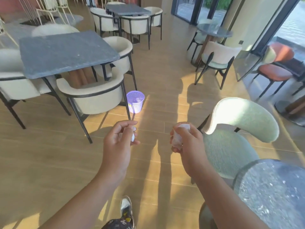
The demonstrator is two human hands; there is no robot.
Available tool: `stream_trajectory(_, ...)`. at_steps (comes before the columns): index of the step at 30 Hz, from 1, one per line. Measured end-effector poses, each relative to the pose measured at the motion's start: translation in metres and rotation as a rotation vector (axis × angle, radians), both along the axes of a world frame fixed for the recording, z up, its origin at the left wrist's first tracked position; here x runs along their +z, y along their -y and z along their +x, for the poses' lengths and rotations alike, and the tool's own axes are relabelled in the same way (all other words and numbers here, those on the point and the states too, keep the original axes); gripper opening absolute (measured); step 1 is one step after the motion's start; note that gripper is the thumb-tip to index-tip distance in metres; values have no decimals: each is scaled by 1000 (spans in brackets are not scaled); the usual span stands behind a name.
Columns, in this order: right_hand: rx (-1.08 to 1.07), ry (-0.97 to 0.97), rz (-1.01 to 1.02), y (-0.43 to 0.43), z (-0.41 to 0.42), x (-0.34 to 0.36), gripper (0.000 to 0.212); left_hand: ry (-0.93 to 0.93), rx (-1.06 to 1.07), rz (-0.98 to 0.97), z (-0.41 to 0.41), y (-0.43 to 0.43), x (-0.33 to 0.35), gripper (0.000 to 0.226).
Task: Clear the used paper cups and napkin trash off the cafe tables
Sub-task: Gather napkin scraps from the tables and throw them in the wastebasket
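Hands are held out apart over the wooden floor (pixel 49 154): the left hand (pixel 118 139) pinches a small white scrap (pixel 133 137), the right hand (pixel 186 142) grips a crumpled napkin (pixel 177 139). Ahead, a purple mesh bin (pixel 135 101) stands beside a cream chair (pixel 92 95).

That white scrap (pixel 133 135) mostly buried in the left hand (pixel 118 141); purple basket (pixel 135 103) contents unreadable; near-right round table (pixel 272 187) runs off frame.
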State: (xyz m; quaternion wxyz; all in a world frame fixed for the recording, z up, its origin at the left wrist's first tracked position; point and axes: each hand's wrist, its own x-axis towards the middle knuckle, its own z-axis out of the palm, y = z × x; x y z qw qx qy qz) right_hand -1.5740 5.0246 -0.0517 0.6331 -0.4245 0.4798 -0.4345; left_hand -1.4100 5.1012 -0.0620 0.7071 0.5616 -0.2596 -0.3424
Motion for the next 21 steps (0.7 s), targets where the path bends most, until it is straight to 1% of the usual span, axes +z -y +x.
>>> stream_trajectory(4,-8,-11,-8,69,50,5,7,4,-47,-2,53,77,15,21)
stream_trajectory(7,-25,0,0,118,78,8,8,5,-53,-8,82,129,19,20)
stream_trajectory(9,-25,-3,2,152,92,7,2,8,-58,12,96,162,17,19)
stream_trajectory(11,-30,-7,6,187,103,4,12,10,-49,33,109,196,13,22)
stream_trajectory(14,-40,-17,14,244,115,-2,18,15,-45,54,126,252,9,23)
stream_trajectory(19,-42,-8,28,362,134,-17,13,41,-24,43,150,362,1,23)
stream_trajectory(21,-23,-5,29,415,143,-19,10,34,-7,35,158,411,-1,18)
